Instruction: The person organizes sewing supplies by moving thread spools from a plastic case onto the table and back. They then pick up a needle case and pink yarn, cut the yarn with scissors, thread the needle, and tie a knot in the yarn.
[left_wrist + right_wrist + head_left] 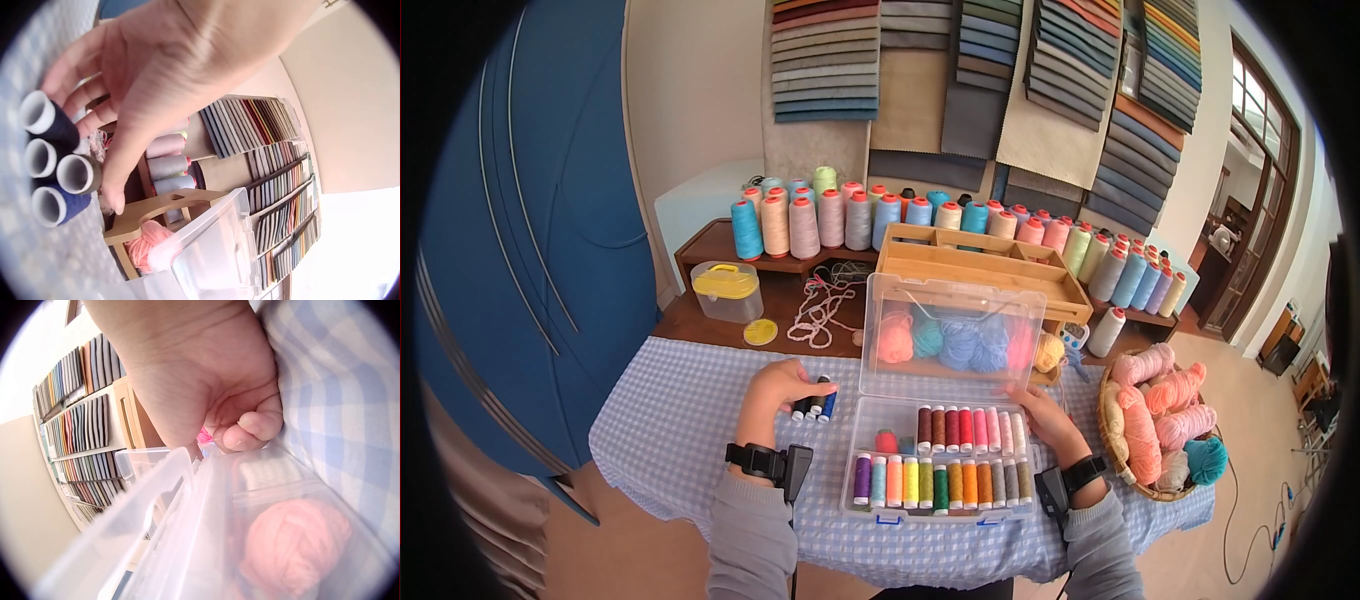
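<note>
My left hand (pixel 778 388) is at a small cluster of dark thread spools (pixel 812 402) on the cloth. In the left wrist view its fingers extend behind a navy spool (pixel 53 122), while the thumb lies beside an olive spool (pixel 80 174) stacked on the others. A blue spool (pixel 59 205) lies lowest. The right hand (pixel 1048 420) holds the right edge of a clear plastic box (pixel 858 440), near its hinge; curled fingertips (pixel 250 434) rest at the rim. Inside, two rows of colourful thread spools (pixel 940 485) stand beside a small red item (pixel 885 441). Its lid (pixel 952 380) stands raised.
A basket (pixel 1112 440) of yarn skeins stands right of the box. Behind are a wooden rack (pixel 900 255), many thread cones (pixel 802 228), a yellow-lidded tub (pixel 728 290) and tangled pink cord (pixel 815 315). Checked cloth (pixel 680 420) covers the table front.
</note>
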### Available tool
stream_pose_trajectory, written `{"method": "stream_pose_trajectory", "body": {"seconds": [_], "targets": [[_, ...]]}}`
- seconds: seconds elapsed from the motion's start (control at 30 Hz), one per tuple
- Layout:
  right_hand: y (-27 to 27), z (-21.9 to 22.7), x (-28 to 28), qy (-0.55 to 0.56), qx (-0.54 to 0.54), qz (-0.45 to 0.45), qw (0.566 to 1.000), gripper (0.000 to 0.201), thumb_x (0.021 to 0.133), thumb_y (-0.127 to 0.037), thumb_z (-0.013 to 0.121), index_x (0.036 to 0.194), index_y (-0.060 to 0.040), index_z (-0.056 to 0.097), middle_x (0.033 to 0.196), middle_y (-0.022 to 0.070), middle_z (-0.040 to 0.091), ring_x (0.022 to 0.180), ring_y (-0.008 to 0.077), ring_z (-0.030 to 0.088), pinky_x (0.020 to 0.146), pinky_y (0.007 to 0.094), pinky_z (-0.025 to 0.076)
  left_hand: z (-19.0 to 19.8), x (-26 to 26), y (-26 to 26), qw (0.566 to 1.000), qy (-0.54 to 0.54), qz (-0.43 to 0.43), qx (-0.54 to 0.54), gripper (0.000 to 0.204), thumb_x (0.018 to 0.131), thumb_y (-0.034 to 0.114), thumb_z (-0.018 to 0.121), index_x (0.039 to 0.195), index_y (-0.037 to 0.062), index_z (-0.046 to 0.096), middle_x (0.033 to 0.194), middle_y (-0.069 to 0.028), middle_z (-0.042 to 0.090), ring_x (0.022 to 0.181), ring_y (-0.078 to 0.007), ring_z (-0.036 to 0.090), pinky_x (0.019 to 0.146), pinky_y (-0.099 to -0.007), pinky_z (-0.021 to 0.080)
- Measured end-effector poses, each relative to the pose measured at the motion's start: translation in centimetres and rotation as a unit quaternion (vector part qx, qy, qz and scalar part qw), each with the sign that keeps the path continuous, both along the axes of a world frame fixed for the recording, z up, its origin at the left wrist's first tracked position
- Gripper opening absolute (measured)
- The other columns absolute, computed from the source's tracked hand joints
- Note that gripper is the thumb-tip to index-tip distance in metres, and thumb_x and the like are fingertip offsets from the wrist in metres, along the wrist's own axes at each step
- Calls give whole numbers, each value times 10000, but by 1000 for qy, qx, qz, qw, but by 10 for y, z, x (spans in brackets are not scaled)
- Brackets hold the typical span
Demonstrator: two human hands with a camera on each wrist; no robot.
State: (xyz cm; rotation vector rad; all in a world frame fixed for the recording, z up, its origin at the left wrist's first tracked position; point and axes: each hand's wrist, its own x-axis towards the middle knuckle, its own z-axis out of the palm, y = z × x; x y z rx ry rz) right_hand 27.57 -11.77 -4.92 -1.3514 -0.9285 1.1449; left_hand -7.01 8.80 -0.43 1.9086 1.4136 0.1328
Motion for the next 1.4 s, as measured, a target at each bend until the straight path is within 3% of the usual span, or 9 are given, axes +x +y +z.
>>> {"method": "stream_pose_trajectory", "body": {"seconds": [0.2, 0.57, 0.63, 0.87, 1.07, 1.13, 1.2, 1.27, 1.4], "targets": [[-2, 3, -1, -1, -3, 3, 1000, 375, 883, -341, 523, 1046, -7, 573, 522, -66, 411, 388, 21, 353, 369, 159, 296, -5, -3, 3, 1000, -16, -6, 2, 618, 602, 523, 741, 909, 13, 576, 824, -108, 614, 678, -173, 615, 535, -293, 522], [-1, 0, 2, 8, -4, -8, 1000, 355, 874, -331, 539, 1020, -13, 597, 498, -72, 369, 379, 28, 342, 363, 162, 294, -8, -14, 10, 998, -58, 21, -14, 425, 731, 316, 710, 959, 9, 524, 845, -155, 593, 692, -230, 617, 536, -350, 546], [-3, 3, 5, 13, -36, 12, 999, 324, 883, -292, 526, 1044, -14, 569, 914, 26, 584, 754, 70, 545, 654, 198, 451, -2, -12, 8, 998, -50, 20, -18, 414, 732, 305, 710, 945, 1, 526, 822, -154, 594, 676, -234, 617, 531, -349, 546], [-2, 1, 6, 13, -31, 14, 999, 328, 883, -286, 527, 1041, -1, 570, 922, 37, 588, 767, 84, 553, 678, 206, 456, -4, -11, 9, 1000, -5, 22, 21, 388, 718, 304, 717, 876, -11, 554, 725, -137, 604, 594, -232, 617, 483, -322, 527], [-2, -1, 7, 17, -27, 15, 999, 322, 883, -288, 528, 1038, -9, 571, 903, 32, 587, 740, 73, 553, 644, 201, 461, 1, -10, -2, 979, 125, -11, 159, 453, 696, 403, 710, 773, -29, 595, 661, -140, 612, 502, -212, 599, 462, -302, 487], [0, -1, 1, 22, -10, -11, 1000, 353, 880, -323, 532, 1038, -12, 583, 500, -69, 397, 371, 24, 354, 352, 158, 302, -2, -10, 2, 977, 133, -14, 163, 492, 676, 445, 709, 753, -28, 601, 659, -134, 613, 488, -210, 593, 458, -299, 478], [0, 0, 0, 25, -7, -8, 1000, 353, 879, -323, 533, 1037, -11, 582, 500, -68, 397, 370, 24, 355, 352, 157, 301, -3, -10, 3, 975, 141, -17, 168, 531, 655, 488, 709, 734, -28, 607, 658, -128, 613, 473, -208, 588, 453, -297, 468], [0, 0, 0, 27, -3, -5, 1000, 353, 879, -323, 534, 1036, -10, 582, 500, -68, 398, 370, 25, 355, 352, 157, 301, 2, -8, -4, 966, 197, -10, 167, 676, 560, 635, 683, 843, 23, 637, 824, -140, 643, 787, -261, 625, 670, -336, 484], [-1, 3, -2, 11, -3, -7, 1000, 348, 880, -317, 533, 1034, -8, 579, 500, -66, 400, 369, 27, 355, 355, 155, 303, -1, -4, -2, 964, 216, -4, 155, 790, 515, 668, 688, 935, 4, 603, 897, -136, 641, 844, -257, 621, 716, -332, 483]]}}
